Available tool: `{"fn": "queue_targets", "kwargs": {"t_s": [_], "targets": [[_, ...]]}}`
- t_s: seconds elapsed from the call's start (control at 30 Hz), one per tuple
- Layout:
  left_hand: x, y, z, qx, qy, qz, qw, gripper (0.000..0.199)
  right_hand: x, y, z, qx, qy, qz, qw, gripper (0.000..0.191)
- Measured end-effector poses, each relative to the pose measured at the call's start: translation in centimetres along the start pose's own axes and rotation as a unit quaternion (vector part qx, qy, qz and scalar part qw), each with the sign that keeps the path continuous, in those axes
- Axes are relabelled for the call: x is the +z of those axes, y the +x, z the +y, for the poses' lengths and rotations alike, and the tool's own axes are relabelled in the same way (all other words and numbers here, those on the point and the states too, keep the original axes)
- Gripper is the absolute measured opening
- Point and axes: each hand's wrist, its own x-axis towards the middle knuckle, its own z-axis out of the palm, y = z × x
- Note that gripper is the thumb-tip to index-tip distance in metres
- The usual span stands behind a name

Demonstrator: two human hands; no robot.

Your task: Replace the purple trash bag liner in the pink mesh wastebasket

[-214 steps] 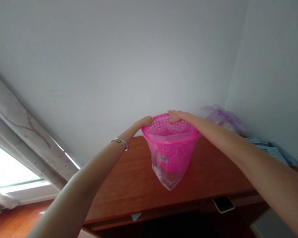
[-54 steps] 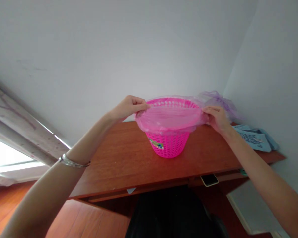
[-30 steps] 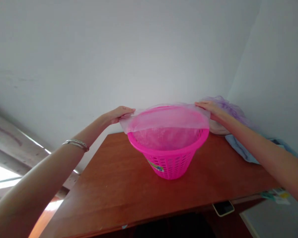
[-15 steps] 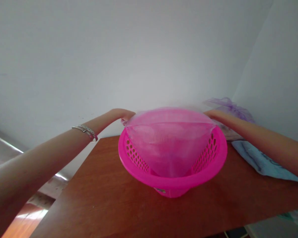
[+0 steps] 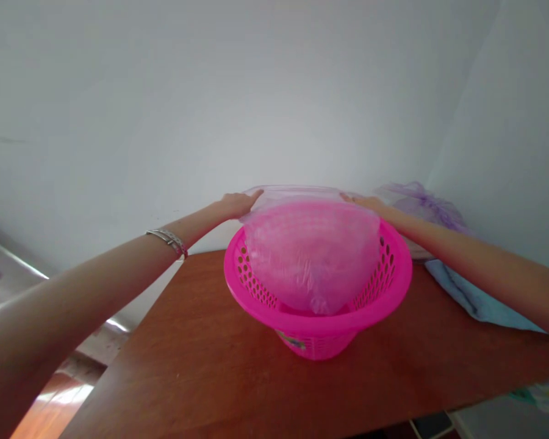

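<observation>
L hand [image 5: 240,205] & R hand [image 5: 363,202] resting flat-fingered on clear plastic bag [image 5: 311,256] edge at 11 & 1 o'clock, pinch unclear; bag soft, light, sagging into pink plastic basket [image 5: 311,329], stiff, grab rim, sitting on wooden worktop [image 5: 174,341].

count on record: one pink plastic basket [image 5: 318,335], one clear plastic bag [image 5: 311,256], one printed label [image 5: 291,340] on the basket's outer wall, two hands in view, these being one left hand [image 5: 240,204] and one right hand [image 5: 363,201], one metal bracelet [image 5: 167,241], one wooden desk [image 5: 187,347], one light blue cloth [image 5: 478,302], one purple mesh bundle [image 5: 421,207], two pale walls [image 5: 210,91], basket holes [image 5: 251,280] too numerous to tally from this view
</observation>
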Motion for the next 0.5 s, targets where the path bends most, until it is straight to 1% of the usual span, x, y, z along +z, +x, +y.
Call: {"fn": "queue_targets", "kwargs": {"t_s": [0.03, 0.1, 0.17, 0.23, 0.3, 0.5], "targets": [[-0.4, -0.2, -0.3, -0.003, 0.012, 0.009, 1.0, 0.07, -0.5, 0.6, 0.2, -0.019, -0.082, -0.049, 0.995, 0.046], [-1.1, -0.7, -0.8, 0.002, 0.018, 0.039, 0.999, 0.076, -1.9, 1.5, 0.3, -0.043, -0.235, -0.131, 0.962, 0.061], [-2.0, -1.4, -1.3, 0.001, 0.014, 0.059, 0.998, 0.075, -3.4, 1.9, 0.1, -0.038, -0.315, -0.157, 0.935, 0.069], [-2.9, -2.2, -1.8, -0.005, 0.008, 0.068, 0.998, 0.071, -4.8, 2.1, -0.4, -0.026, -0.335, -0.157, 0.929, 0.072], [-4.1, -3.1, -2.1, -0.014, 0.003, 0.073, 0.997, 0.07, -6.2, 2.2, -1.1, -0.02, -0.331, -0.146, 0.932, 0.072], [-8.3, -6.8, -2.9, -0.023, 0.015, 0.106, 0.994, 0.072, -11.0, 2.5, -3.9, -0.036, -0.327, -0.12, 0.937, 0.067]]}}
